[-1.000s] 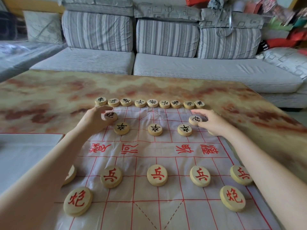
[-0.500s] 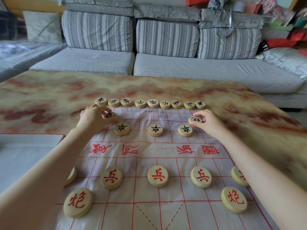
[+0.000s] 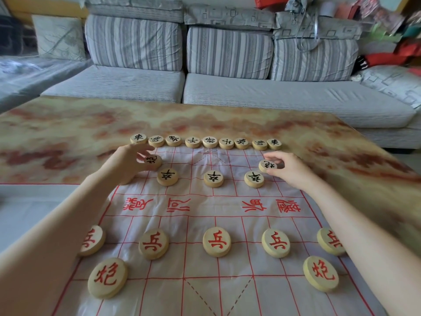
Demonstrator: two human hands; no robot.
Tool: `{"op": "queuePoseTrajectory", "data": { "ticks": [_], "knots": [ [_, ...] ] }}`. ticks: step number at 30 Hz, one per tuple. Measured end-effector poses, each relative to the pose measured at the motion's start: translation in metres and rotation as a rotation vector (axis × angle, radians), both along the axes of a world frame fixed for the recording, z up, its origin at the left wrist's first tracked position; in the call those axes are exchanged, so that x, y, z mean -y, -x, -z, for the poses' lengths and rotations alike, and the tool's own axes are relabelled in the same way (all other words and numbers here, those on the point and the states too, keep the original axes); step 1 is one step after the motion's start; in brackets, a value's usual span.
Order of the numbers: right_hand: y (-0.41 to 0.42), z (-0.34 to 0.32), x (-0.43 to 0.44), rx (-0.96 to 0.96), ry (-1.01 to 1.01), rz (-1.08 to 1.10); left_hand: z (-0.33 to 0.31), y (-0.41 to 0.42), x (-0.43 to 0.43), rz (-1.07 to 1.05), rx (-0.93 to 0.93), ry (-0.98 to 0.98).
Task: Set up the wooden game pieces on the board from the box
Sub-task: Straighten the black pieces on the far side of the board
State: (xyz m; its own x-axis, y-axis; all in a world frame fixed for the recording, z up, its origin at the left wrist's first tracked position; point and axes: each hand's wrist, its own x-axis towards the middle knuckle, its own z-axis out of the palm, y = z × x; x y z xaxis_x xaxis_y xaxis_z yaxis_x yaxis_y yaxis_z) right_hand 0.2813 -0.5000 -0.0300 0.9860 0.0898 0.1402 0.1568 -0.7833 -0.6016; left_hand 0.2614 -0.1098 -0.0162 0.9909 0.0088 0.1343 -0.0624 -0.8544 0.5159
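**Head view: both hands on black cannon pieces, far half of board**

Head camera looks down over a thin plastic board (image 3: 218,208) with red grid lines, spread on a marble-patterned table (image 3: 68,124). Grey sofa (image 3: 227,94) beyond the table's far edge.

Left hand (image 3: 127,163) pinches a black-lettered wooden disc (image 3: 153,161) between thumb and fingers, near the board's far-left edge; whether it rests on the board or is lifted, cannot tell. Right hand (image 3: 289,169) closes fingertips around a matching disc (image 3: 267,165) near the far-right edge, tilted slightly.

Far row: nine black pieces (image 3: 209,142) in a line along the board's far edge, close together. Just nearer, three black soldier discs (image 3: 213,178) spaced apart, between the two hands.

Near half: five red soldier discs (image 3: 216,241) in a row, the outer two partly hidden by the forearms. Two red cannons, left (image 3: 107,277) and right (image 3: 320,273), nearer the camera.

Open room: the river band across the middle carries no pieces; the bare table to the far left and right is wide. The board's right edge is covered by the right forearm.
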Motion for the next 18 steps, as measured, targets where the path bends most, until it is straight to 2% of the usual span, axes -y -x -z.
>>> {"op": "queuePoseTrajectory", "data": {
  "ticks": [5, 18],
  "knots": [
    [-0.002, 0.004, 0.001, 0.037, 0.052, 0.041, 0.005, -0.004, 0.000, -0.132, 0.031, -0.068],
    [-0.010, 0.009, 0.009, 0.002, 0.115, -0.011, 0.011, -0.007, -0.014, -0.082, -0.008, 0.067]
  ]
}}
